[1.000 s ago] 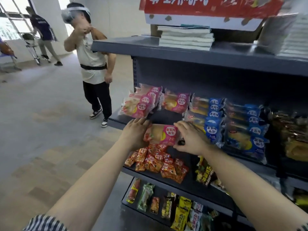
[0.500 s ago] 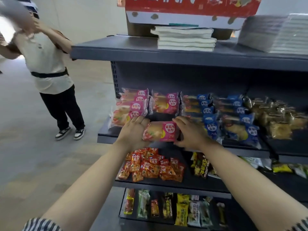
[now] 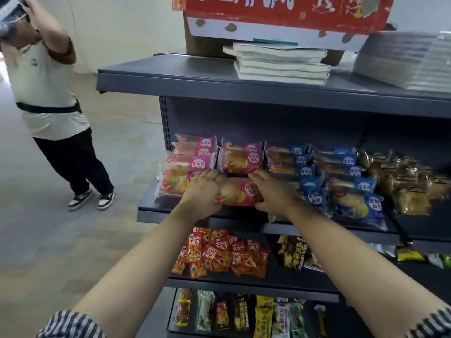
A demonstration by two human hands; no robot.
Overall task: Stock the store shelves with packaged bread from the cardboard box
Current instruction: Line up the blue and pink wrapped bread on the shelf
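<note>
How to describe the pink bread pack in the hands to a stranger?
On the grey shelf unit, find the shelf of bread. The pink bread pack at its front is the only one gripped by the left hand and the right hand.

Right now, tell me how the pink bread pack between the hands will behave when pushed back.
The pink bread pack probably squashes easily: it looks like a soft bun in puffy film, held at its ends by the left hand and right hand. Its glossy wrapper likely slides on the shelf. It seems light; the stacked packs beside it sit uncrushed.
</note>
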